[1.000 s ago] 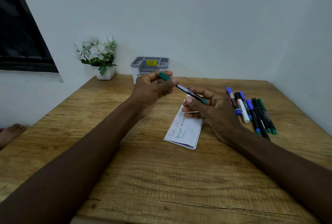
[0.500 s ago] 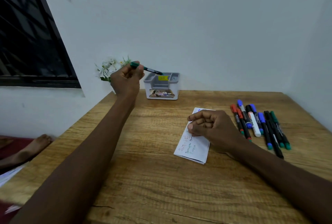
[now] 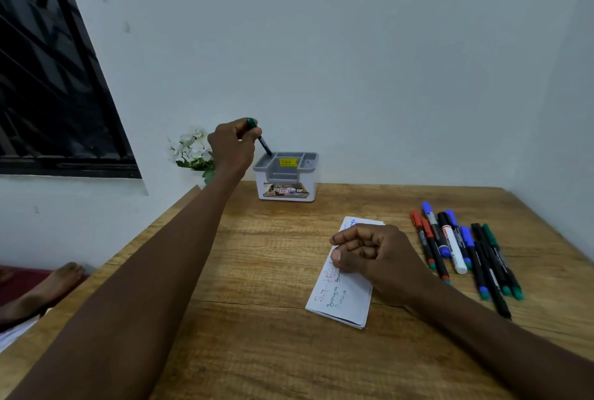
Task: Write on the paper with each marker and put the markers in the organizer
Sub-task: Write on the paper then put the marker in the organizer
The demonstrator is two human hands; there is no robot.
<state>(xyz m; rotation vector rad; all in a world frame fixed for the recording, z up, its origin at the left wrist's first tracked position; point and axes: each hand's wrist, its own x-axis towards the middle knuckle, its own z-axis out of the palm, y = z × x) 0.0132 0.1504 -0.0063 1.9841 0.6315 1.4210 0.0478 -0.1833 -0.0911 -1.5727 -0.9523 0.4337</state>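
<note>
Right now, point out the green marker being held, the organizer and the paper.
green marker [image 3: 265, 145], head view, on its dark barrel
organizer [image 3: 286, 190], head view, on its front label
paper [image 3: 352, 301], head view, on its blank near part

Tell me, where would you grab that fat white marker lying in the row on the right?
Probably by the middle of the white marker, pinched from straight above with fingertips across its barrel. It lies flat on the table with neighbouring markers close along both sides, so coming in sideways would likely knock them. Its near white end looks slightly freer.
</note>
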